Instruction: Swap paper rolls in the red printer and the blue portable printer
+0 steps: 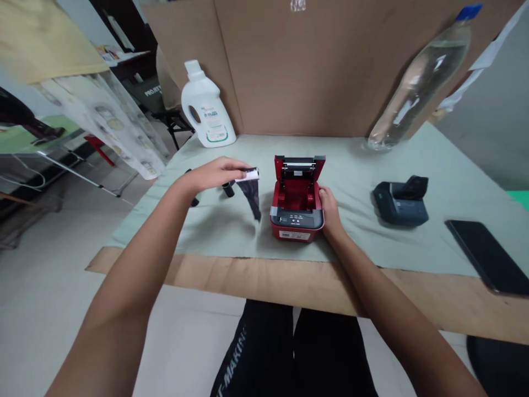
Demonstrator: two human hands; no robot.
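Observation:
A red and black printer (pixel 296 218) sits on the cloth-covered table with its lid raised and its red inner compartment showing. My right hand (pixel 329 211) rests against the printer's right side, fingers partly hidden behind it. To the left of the printer, my left hand (pixel 221 173) pinches a small white roll (pixel 248 175) above the cloth. A dark strip (pixel 251 199) hangs down from this roll. Just below and behind my left hand, a small black cylinder (pixel 227 189) lies on the cloth, beside other dark pieces partly covered by my wrist.
A white jug (pixel 208 110) and a tilted water bottle (pixel 421 88) lean on a cardboard panel (pixel 306 71) at the back. On the right are a small black device (pixel 401 205) and a phone (pixel 490 256). The table's wooden edge (pixel 248 273) runs along the front.

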